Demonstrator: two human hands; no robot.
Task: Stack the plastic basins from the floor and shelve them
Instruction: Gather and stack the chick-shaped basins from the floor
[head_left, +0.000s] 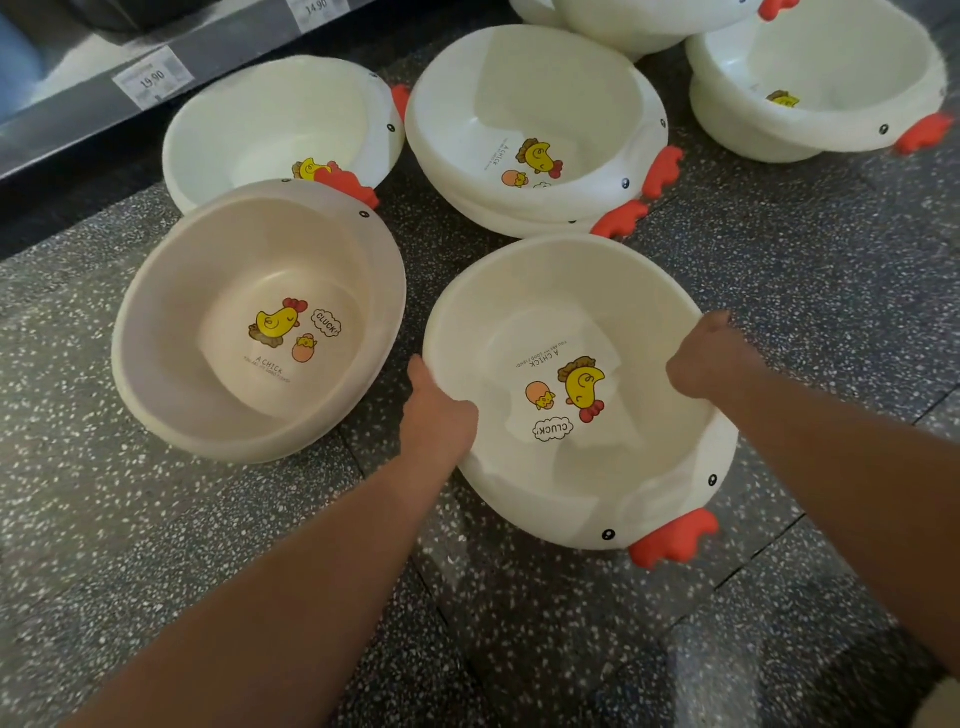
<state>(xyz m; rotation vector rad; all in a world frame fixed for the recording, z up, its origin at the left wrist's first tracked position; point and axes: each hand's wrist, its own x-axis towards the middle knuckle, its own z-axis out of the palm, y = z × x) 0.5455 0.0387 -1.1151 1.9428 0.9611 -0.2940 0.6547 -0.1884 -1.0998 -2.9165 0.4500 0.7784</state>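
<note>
Early in the job, by the look of it. Both hands grip one white basin at centre frame: left hand closed over the rim at its 9 o'clock, right hand closed over the rim at its 2 o'clock. Whether it rests on the floor or is lifted clear, cannot tell.

Some nesting done: stack at 12 o'clock shows at least two red combs, so two or more basins together. Pinkish-beige basin at 9 o'clock overlaps the edge of a white one behind it at 11 o'clock. More basins at 1 to 2 o'clock, also partly nested. Nothing seen shelved; shelf edge with price tags runs along 10 to 11 o'clock. Left to do, I judge: gather all into one or more stacks, lift to shelf.

Materials: thin smooth moulded plastic, glossy, round with rolled rims, deep sloped walls. Each carries a red comb tab, dot eyes, chick print on the base. Floor is dark speckled terrazzo, polished.
</note>
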